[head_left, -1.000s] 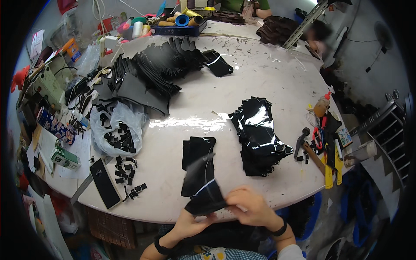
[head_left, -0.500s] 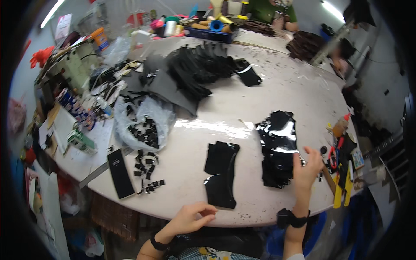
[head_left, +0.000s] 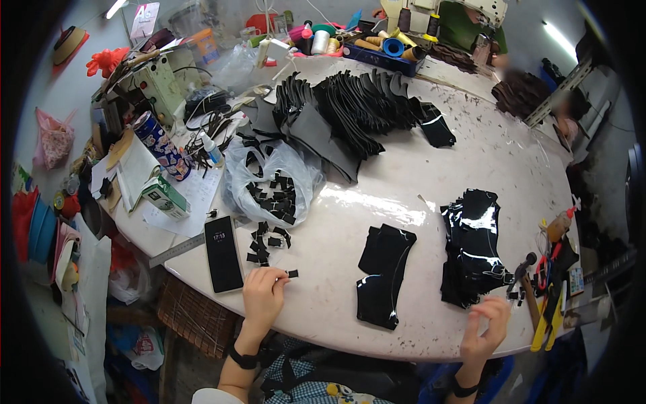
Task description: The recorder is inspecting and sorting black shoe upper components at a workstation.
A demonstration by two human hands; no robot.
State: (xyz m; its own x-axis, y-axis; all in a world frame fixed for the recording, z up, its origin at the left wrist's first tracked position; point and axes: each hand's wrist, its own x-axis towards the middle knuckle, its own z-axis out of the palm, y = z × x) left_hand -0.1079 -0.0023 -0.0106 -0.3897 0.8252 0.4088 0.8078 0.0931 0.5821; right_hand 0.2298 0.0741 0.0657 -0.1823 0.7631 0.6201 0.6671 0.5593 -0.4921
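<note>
**A:** Your left hand (head_left: 261, 296) sits at the near edge of the desk (head_left: 417, 182), fingertips pinching one small black tab (head_left: 292, 273) that lies flat on the top. It is the nearest piece of the scatter of black tabs (head_left: 264, 239) spilling out of the clear plastic bag (head_left: 269, 178) behind it, so you get it with a short reach.

**B:** And my right?

**A:** Your right hand (head_left: 486, 326) is raised just off the desk's near rim, fingers loosely curled. I see nothing in it, though the fingertips are too blurred to be certain. It hangs just in front of the glossy black stack (head_left: 474, 249), with the hammer (head_left: 523, 269) and the yellow-handled tools (head_left: 548, 313) close on its outer side.

**B:** What sits between them?

**A:** The two flat black pieces (head_left: 385, 273), overlapping in front of you, midway between your hands. That puts tabs on the left, pieces in the centre and stack on the right, each near the hand that serves it. The phone (head_left: 223, 252) lies face up beside your left wrist. Farther back, the matte black cut pieces (head_left: 350, 111) fan out in a long row, with thread cones (head_left: 319, 42) beyond.

**B:** What differs from half a second ago?

**A:** Then your right hand rested on the glossy stack and your left hovered open below the desk edge. Now the right has pulled back toward you, and the left has gone up to the tab.
</note>
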